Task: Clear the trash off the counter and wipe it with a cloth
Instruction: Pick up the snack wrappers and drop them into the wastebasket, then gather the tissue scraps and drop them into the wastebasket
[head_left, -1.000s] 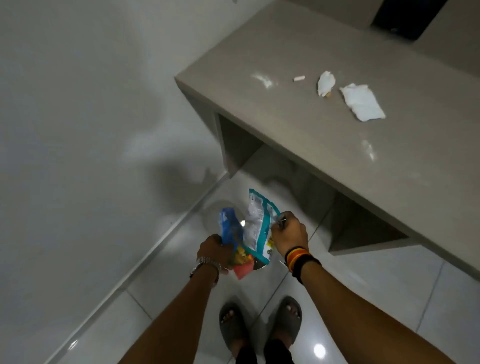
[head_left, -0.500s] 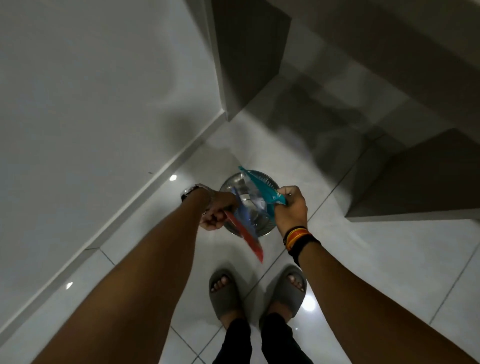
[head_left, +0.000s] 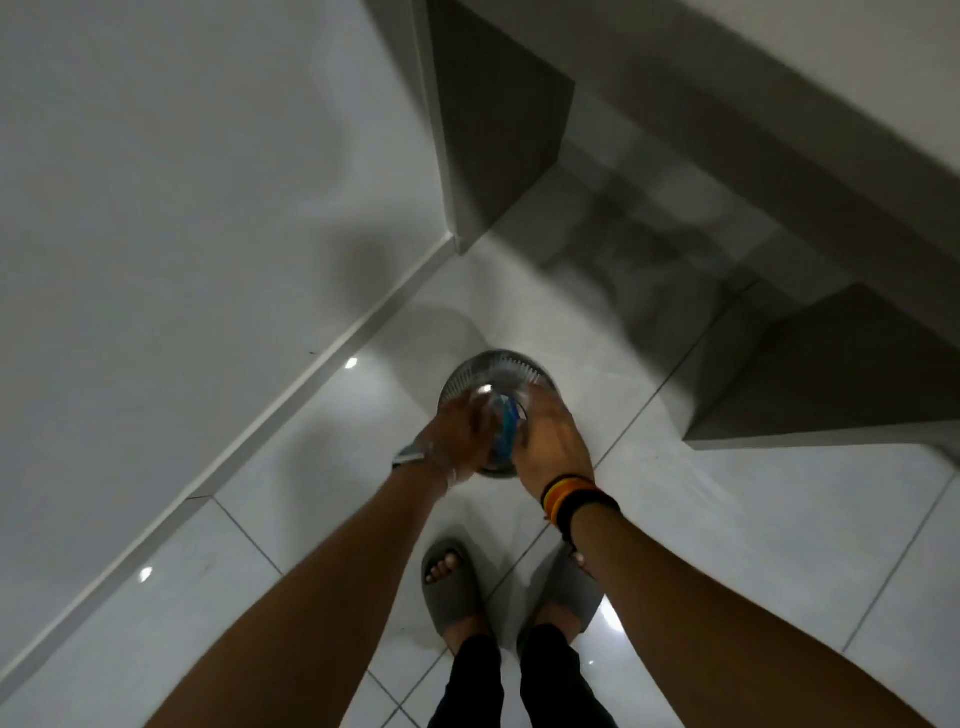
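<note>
A round metal bin stands on the white tiled floor in front of my feet. Both of my hands are down over its mouth, blurred by motion. My left hand and my right hand press blue and teal snack wrappers between them inside the bin's opening. Only a small part of the wrappers shows between the hands. The counter top itself is out of view; only its grey underside and supports show at the upper right.
A white wall with a skirting strip runs along the left. Grey counter supports stand behind the bin and at the right. My feet in grey slippers are just below the bin.
My view has tilted down from the counter to the floor. Both hands carried the wrappers down from waist height into the bin's mouth, and the wrappers are now crumpled between them.
</note>
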